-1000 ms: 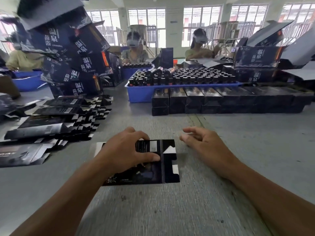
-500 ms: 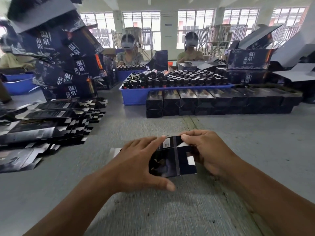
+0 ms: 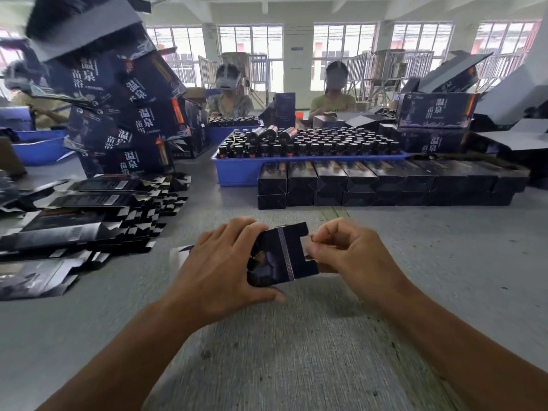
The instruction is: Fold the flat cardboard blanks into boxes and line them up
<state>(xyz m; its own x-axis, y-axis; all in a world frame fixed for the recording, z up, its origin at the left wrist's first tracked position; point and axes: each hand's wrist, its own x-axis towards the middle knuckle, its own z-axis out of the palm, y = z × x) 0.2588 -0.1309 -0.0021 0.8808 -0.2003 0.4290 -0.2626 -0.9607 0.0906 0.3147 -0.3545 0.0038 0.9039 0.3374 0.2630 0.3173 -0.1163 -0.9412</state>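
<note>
The left hand (image 3: 221, 266) wraps over a dark blank (image 3: 280, 256), fingers curled across its far edge and thumb under the near edge, so its grip is tight on the card. The right hand (image 3: 350, 247) pinches a flap at the blank's right end between thumb and bent fingers, a narrow grip. The blank sits between both hands, partly opened and tilted, just above the grey table (image 3: 296, 351). To the left, flat blanks (image 3: 89, 218) lie in a fanned heap on the table. Beyond the hands, folded boxes (image 3: 370, 185) stand in a row two layers high, touching one another. Just behind them a blue tray (image 3: 237, 170) holds many dark bottles (image 3: 311, 143). Larger dark cartons (image 3: 124, 120) pile up at the far left.
</note>
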